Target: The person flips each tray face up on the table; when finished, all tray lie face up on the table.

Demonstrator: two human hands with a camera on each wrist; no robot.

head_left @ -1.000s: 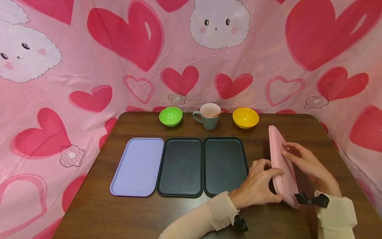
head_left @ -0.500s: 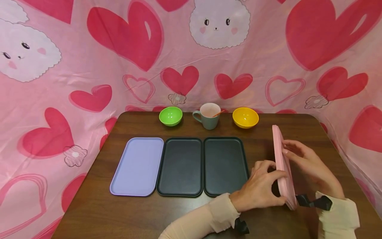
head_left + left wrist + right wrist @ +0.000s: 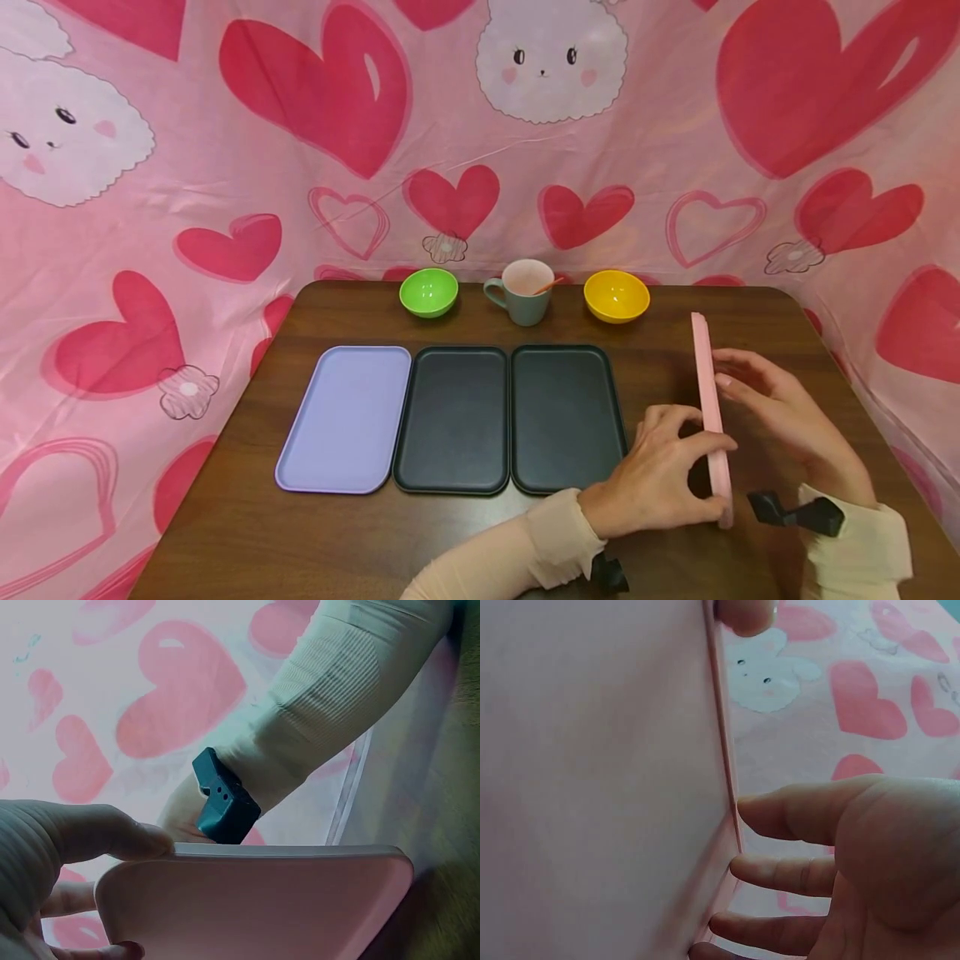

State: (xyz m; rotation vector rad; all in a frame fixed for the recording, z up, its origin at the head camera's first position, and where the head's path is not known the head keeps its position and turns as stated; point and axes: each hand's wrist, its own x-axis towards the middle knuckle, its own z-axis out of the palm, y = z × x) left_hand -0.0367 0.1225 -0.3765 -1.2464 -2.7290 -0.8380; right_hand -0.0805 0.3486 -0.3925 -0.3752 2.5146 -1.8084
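Note:
A pink tray (image 3: 707, 392) stands on its long side at the right of the table, close to vertical. My left hand (image 3: 648, 471) grips its near upper corner. In the left wrist view, the left thumb (image 3: 139, 841) lies along the rim, with other fingers round the adjoining edge. On the tray's right side is my right hand (image 3: 791, 412). In the right wrist view, its fairly straight fingers (image 3: 784, 874) touch the tray at its edge and around a rounded corner. Another fingertip shows on the edge at the top of that view.
A lilac tray (image 3: 347, 419) and two black trays (image 3: 453, 421) lie side by side on the wooden table (image 3: 360, 542). Behind them stand a green bowl (image 3: 429, 293), a grey-green mug (image 3: 527, 305) holding an orange stick (image 3: 547, 286), and a yellow bowl (image 3: 617, 297).
Both hands have shifted slightly right with the pink tray. The tray has turned from leaning, with its outer face showing, to nearly edge-on in the head view.

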